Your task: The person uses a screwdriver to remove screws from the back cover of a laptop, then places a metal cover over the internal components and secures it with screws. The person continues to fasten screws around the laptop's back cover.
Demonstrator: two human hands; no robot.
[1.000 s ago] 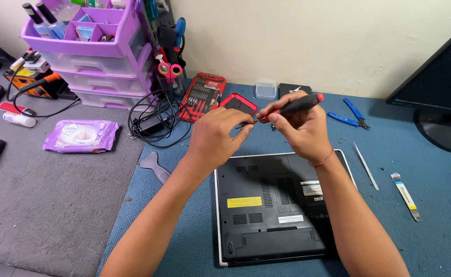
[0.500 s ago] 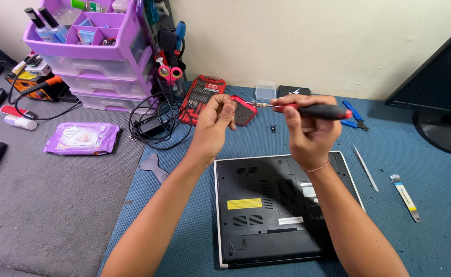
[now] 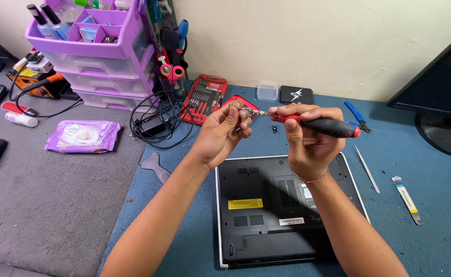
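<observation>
Head view: screwdriver (image 3: 322, 125) has swung level above the laptop (image 3: 282, 205), clenched in the right hand (image 3: 307, 141). Left hand (image 3: 224, 134) has closed in, now pinching its tip — looks like bit fitting.

1 head-worn view looks steeply down and forward from close above the blue mat (image 3: 430, 246), wall at the far edge, grey mat (image 3: 46, 205) left.

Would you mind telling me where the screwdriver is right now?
In the head view, the screwdriver is held level in the right hand above the upturned laptop, its tip pinched by the left hand.
</observation>
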